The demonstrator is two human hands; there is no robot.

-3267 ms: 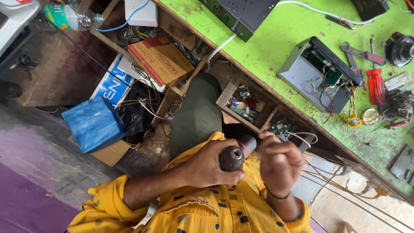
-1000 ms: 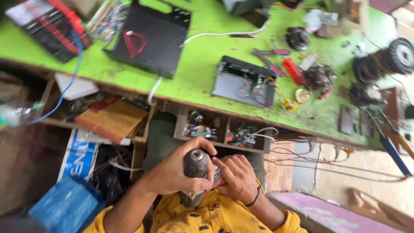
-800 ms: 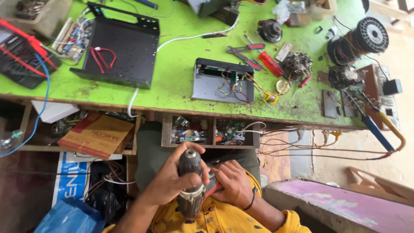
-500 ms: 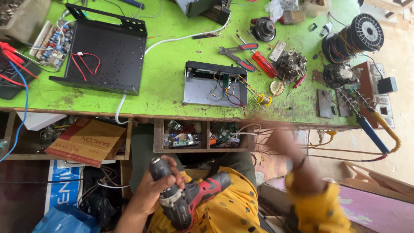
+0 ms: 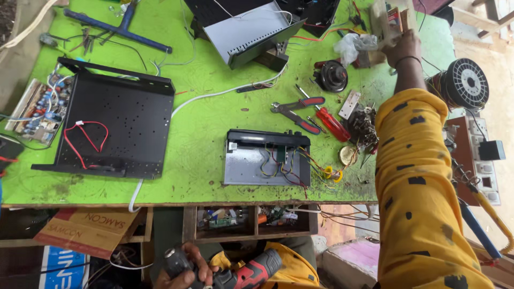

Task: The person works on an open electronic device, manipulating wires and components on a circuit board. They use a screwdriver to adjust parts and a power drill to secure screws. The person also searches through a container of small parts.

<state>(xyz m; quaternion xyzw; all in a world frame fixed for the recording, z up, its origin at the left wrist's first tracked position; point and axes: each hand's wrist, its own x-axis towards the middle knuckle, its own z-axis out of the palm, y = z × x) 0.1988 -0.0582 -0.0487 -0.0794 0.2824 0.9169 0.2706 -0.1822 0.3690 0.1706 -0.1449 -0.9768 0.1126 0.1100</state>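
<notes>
My left hand (image 5: 184, 269) is low in my lap, closed around the black chuck end of a red and black cordless drill (image 5: 243, 273). My right arm, in a yellow sleeve with dark marks, stretches across the green table (image 5: 206, 115) to its far right corner. There my right hand (image 5: 402, 47) rests against a small wooden box (image 5: 386, 20); whether the fingers grip it is hidden. A small grey open chassis (image 5: 265, 163) with coloured wires lies at the table's near middle.
A large black chassis (image 5: 115, 126) and a circuit board (image 5: 35, 109) lie at left, a grey metal cover (image 5: 251, 33) at the back. Pliers (image 5: 292, 109), a red screwdriver (image 5: 332, 123), a black speaker (image 5: 332, 77) and a wire spool (image 5: 465, 83) are near my arm. A parts drawer (image 5: 249, 219) sits under the table edge.
My right hand let go of the drill and reached up over the table to its far right corner. My left hand lowered the drill into my lap.
</notes>
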